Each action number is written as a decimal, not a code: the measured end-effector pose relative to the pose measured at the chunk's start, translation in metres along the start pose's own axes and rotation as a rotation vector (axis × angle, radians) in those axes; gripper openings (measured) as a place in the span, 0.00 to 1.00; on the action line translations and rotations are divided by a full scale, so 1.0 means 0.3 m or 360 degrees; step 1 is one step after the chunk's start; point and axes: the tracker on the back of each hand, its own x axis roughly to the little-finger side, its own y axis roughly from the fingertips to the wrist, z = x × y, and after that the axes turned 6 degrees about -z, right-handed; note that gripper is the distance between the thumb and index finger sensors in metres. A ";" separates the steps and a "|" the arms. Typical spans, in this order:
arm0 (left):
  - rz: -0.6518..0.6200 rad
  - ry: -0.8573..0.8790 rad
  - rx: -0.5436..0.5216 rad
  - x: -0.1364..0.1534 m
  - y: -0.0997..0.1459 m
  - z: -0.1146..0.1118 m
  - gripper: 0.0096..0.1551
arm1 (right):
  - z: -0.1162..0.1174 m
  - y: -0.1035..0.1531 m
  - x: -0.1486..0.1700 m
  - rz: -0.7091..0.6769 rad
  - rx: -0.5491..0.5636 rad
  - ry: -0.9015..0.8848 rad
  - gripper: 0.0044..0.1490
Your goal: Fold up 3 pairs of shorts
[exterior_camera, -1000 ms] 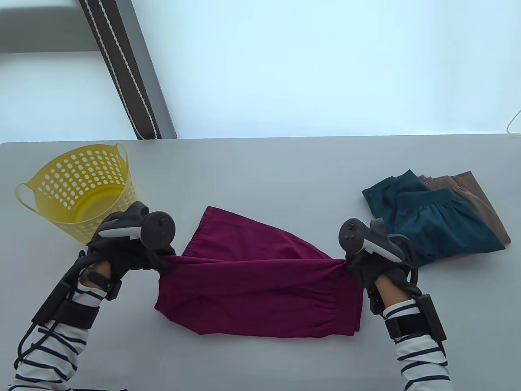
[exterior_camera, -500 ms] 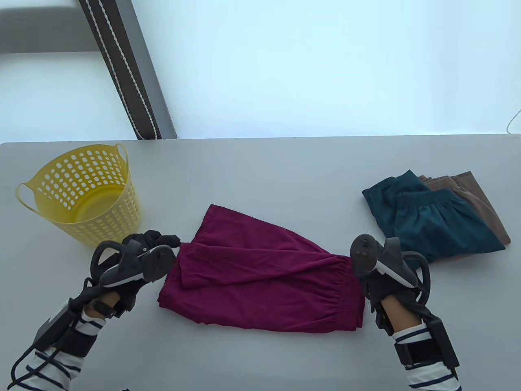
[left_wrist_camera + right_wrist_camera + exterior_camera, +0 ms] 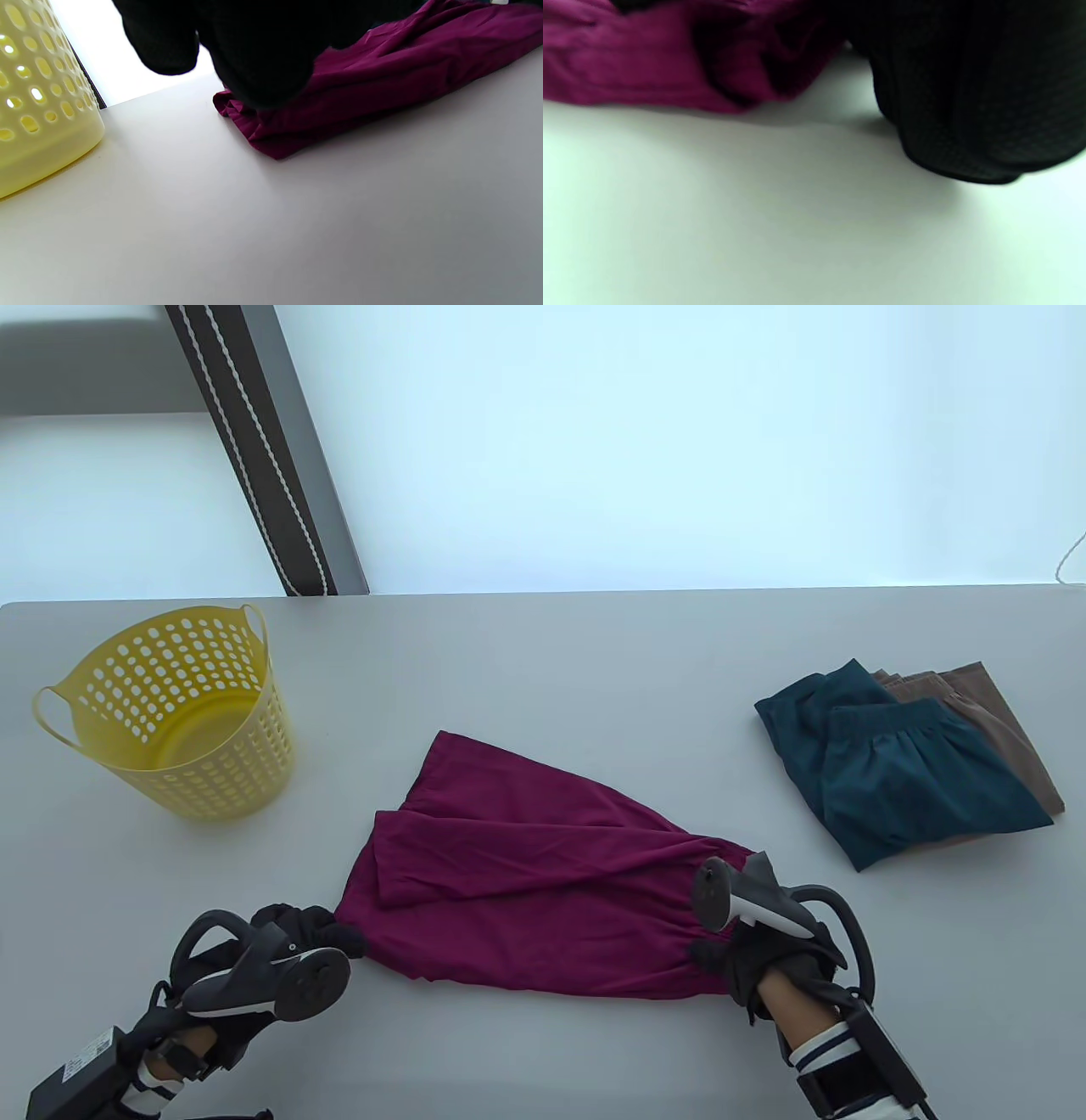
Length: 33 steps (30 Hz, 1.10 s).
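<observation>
The maroon shorts (image 3: 543,891) lie folded lengthwise on the grey table (image 3: 551,661), with the waistband to the right. My left hand (image 3: 344,935) pinches their near left corner, and its fingers (image 3: 258,63) cover that corner of the cloth (image 3: 382,84) in the left wrist view. At the near right corner my right hand (image 3: 713,960) has its fingers curled into the gathered waistband. In the right wrist view the glove (image 3: 967,106) sits beside bunched maroon fabric (image 3: 649,63). Teal shorts (image 3: 908,780) lie folded on top of brown shorts (image 3: 993,712) at the right.
A yellow perforated basket (image 3: 229,763) stands at the table's left, close to my left hand; its wall (image 3: 38,106) fills the left edge of the left wrist view. Bare table lies behind the maroon shorts and along the near edge.
Both hands laid the upper fold edge down and let it go. They then drew back toward me to the near corners of the maroon shorts and took hold there.
</observation>
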 end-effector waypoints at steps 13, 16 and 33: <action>0.0053 -0.0327 -0.0047 -0.030 0.018 0.022 0.25 | -0.079 -0.077 0.086 0.0363 0.0644 -0.0761 0.53; 0.0054 -0.0317 -0.0068 -0.030 0.029 0.034 0.26 | -0.107 -0.032 0.131 0.0381 0.0833 -0.0928 0.48; 0.0008 -0.0376 -0.0095 -0.061 0.055 0.057 0.26 | -0.539 0.221 -0.405 -0.0241 0.1576 -0.0238 0.42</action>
